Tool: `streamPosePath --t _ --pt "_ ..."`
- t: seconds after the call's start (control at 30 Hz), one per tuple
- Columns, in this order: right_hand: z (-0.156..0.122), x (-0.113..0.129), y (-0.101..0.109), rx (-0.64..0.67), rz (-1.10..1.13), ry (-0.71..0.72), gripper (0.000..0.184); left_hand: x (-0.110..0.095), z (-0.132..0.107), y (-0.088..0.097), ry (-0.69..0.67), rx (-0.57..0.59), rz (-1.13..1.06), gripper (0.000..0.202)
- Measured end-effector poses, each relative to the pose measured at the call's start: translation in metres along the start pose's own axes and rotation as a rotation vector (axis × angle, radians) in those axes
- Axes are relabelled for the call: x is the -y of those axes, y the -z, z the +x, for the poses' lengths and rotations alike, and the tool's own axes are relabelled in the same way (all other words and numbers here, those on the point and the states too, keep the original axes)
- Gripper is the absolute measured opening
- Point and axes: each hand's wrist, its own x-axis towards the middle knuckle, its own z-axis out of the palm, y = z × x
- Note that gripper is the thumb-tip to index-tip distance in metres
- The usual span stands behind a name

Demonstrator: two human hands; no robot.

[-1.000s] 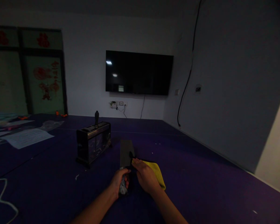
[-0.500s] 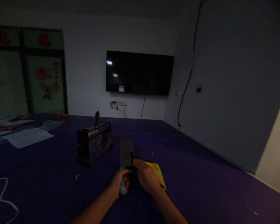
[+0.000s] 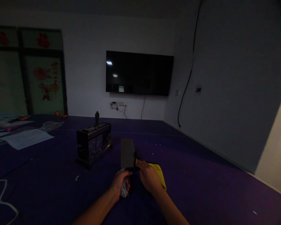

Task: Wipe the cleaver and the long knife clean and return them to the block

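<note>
Yellow cloth (image 3: 159, 172) sits gripped beneath the right hand (image 3: 150, 177) at the cleaver's (image 3: 127, 153) three o'clock edge, perhaps to shield skin. The left hand (image 3: 119, 180) wraps the handle (image 3: 124, 191), seemingly steadying the blade, which points to twelve. At eleven stands a knife block (image 3: 96, 142), probably set aside for elbow room; paper (image 3: 28, 139) lies at ten.

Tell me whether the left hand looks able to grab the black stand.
Probably not: the left hand grips the cleaver by its handle, though nothing seems to block the black stand.
</note>
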Motion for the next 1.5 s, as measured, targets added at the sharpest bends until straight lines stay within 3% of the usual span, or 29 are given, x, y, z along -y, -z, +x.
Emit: streamPosePath --t 0.4,0.63,0.93,1.27,1.4,1.5 --pt "-0.001 -0.012 -0.002 0.047 -0.096 -0.223 0.038 0.003 -0.004 -0.006 -0.113 0.053 0.038 0.034" --pt "-0.001 -0.014 0.002 0.055 -0.144 -0.265 0.038 0.003 -0.017 -0.012 -0.212 0.027 0.027 0.041" --pt "-0.004 -0.007 0.013 -0.196 -0.091 -0.201 0.038 -0.001 -0.020 -0.011 -0.354 -0.132 0.131 0.041" --pt "-0.009 0.021 0.008 -0.207 -0.004 -0.084 0.044 -0.015 -0.030 0.002 -0.775 -0.311 0.729 0.020" --pt "-0.011 0.021 0.005 -0.233 0.124 -0.092 0.048 -0.011 -0.031 0.005 -0.829 -0.280 1.017 0.019" --pt "-0.011 0.021 0.005 -0.261 0.187 -0.111 0.049 -0.008 -0.030 0.005 -0.793 -0.292 1.208 0.022"
